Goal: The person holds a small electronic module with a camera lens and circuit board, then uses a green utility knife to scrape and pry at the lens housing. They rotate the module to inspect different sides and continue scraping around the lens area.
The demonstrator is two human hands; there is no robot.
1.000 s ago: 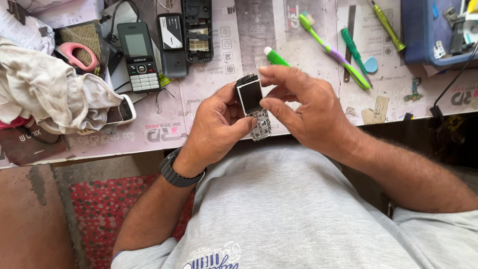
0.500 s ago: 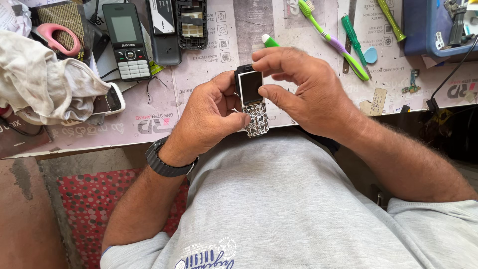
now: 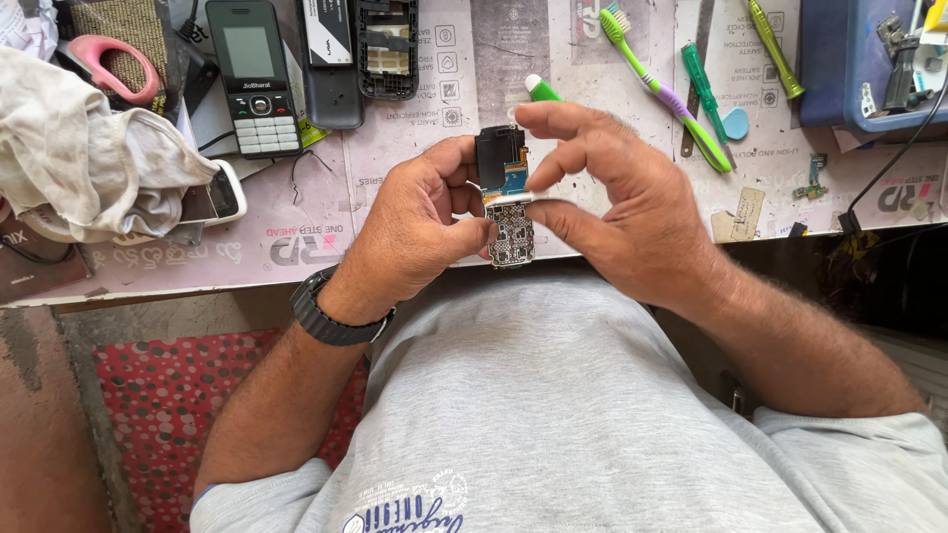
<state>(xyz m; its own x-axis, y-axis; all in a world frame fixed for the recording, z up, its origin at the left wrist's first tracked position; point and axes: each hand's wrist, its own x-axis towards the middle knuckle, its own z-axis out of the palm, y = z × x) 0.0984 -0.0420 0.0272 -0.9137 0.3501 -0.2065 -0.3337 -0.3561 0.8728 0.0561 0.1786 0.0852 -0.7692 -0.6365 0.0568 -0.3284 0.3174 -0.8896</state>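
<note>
My left hand (image 3: 420,232) grips a small phone circuit board (image 3: 511,234) by its side, over the near edge of the workbench. The board's keypad contacts face me and a black display part (image 3: 498,153) stands lifted at its top end. My right hand (image 3: 617,202) pinches a thin pale display panel (image 3: 509,198) between thumb and forefinger, tipped up off the board. A dark watch (image 3: 331,316) sits on my left wrist.
On the paper-covered bench (image 3: 415,148) lie a black keypad phone (image 3: 253,74), an open phone shell (image 3: 387,47), a green-purple toothbrush (image 3: 664,84), green screwdrivers (image 3: 703,89), a crumpled cloth (image 3: 89,163), pink scissors (image 3: 104,59) and a blue tray (image 3: 854,64). A red dotted mat (image 3: 148,415) is below.
The display that lay flat on the board has been tilted up and lifted off by my right fingers. My hands have stayed near the bench edge.
</note>
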